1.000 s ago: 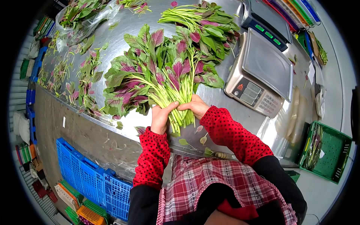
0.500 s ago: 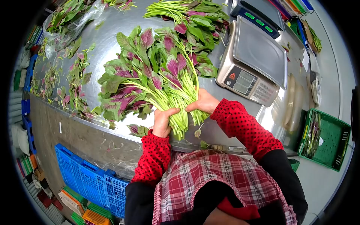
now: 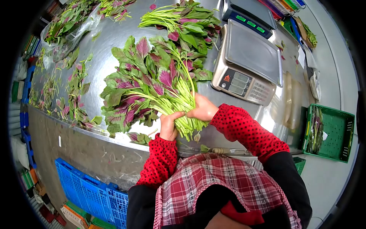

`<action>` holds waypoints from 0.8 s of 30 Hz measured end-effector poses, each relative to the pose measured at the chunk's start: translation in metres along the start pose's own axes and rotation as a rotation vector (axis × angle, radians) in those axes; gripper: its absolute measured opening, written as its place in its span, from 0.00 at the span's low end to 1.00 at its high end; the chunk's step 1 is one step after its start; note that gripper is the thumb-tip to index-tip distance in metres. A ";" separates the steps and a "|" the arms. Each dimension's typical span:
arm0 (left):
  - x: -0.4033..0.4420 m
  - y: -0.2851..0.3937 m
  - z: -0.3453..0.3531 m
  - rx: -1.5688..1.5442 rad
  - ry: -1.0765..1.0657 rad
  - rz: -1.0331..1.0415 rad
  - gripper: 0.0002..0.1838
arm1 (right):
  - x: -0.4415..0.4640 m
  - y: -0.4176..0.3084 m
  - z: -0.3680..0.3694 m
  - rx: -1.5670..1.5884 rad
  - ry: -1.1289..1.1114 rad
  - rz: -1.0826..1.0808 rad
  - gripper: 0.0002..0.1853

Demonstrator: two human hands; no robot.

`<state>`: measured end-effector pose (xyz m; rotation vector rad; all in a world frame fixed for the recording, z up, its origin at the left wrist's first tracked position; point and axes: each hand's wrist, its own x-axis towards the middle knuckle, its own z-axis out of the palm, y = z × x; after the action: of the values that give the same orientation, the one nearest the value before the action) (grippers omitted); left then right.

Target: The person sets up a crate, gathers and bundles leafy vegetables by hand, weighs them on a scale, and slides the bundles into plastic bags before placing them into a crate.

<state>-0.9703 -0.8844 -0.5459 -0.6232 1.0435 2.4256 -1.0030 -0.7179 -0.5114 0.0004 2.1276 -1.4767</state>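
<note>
A big bunch of red-and-green amaranth [image 3: 152, 82] lies across my two hands, its pale green stems toward me and its leaves fanned out to the upper left. My left hand [image 3: 169, 125] is wrapped round the stems from the left side. From the right, my right hand [image 3: 203, 108] grips the same stems, and the two thumbs meet on top. The fingers under the bunch are hidden. Another pile of amaranth [image 3: 187, 23] lies just beyond, touching or close to the bunch's leaves.
A weighing scale [image 3: 248, 61] stands right of the bunch, with a second scale [image 3: 249, 19] behind it. Loose leaves and a plastic bag [image 3: 82, 28] of greens lie left on the metal table [image 3: 103, 42]. A knife handle [image 3: 220, 150] rests at the near edge. A green crate [image 3: 337, 133] sits right.
My hands have drawn closer together round the stems, thumbs now meeting, and the stems look more tightly gathered. The view has shifted slightly, moving the scales a little left in the picture.
</note>
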 end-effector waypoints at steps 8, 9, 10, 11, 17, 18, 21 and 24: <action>-0.015 0.002 -0.019 0.056 -0.005 -0.076 0.20 | -0.022 -0.058 -0.060 -0.035 0.014 0.049 0.30; -0.018 0.001 -0.031 0.098 0.013 -0.010 0.20 | -0.036 -0.086 -0.081 0.044 0.016 0.035 0.30; -0.026 0.009 -0.031 0.111 0.052 0.018 0.17 | -0.047 -0.105 -0.104 0.006 0.060 -0.001 0.28; -0.036 0.019 -0.031 0.125 0.088 0.044 0.14 | -0.059 -0.122 -0.127 -0.031 0.109 -0.036 0.25; -0.046 0.034 -0.061 0.195 0.140 0.104 0.11 | -0.117 -0.198 -0.235 -0.388 0.589 -0.332 0.23; -0.047 0.036 -0.053 0.189 0.128 0.110 0.11 | -0.111 -0.184 -0.246 -0.430 0.716 -0.383 0.25; -0.057 0.042 -0.021 0.185 0.088 0.161 0.10 | -0.085 -0.113 -0.280 -0.755 1.016 -0.257 0.30; -0.066 0.048 0.005 0.203 0.061 0.190 0.12 | -0.063 -0.038 -0.283 -0.803 0.966 0.215 0.29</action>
<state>-0.9441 -0.9244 -0.4791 -0.5534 1.4108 2.4279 -1.0826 -0.4686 -0.3802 0.7450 3.1983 -0.3885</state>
